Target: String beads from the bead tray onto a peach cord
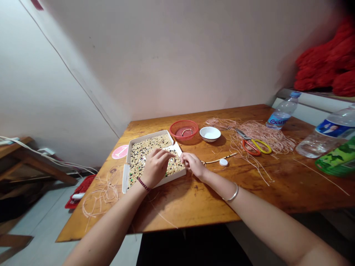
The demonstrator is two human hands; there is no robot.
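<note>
My left hand (156,165) hovers over a shallow white box (155,183) full of small beads (149,144), mostly cream with dark and green ones mixed in. Its fingers are bent and drawn together; whatever lies between the tips is too small to see. At the box's right corner, my right hand (194,165) is closed in a pinch next to a raised white flap (177,148). From behind this hand a strand of beads (219,160) runs right across the table, beside a white cap (223,162). What the right fingertips grip is hidden.
Behind the box stand a red basket (183,136) with a beaded piece inside and a white bowl (210,138). Scissors (251,142) lie on heaped pink cords (266,135). Bottles (283,111) line the right side. Loose cord (102,192) and a pink round label (120,152) lie left.
</note>
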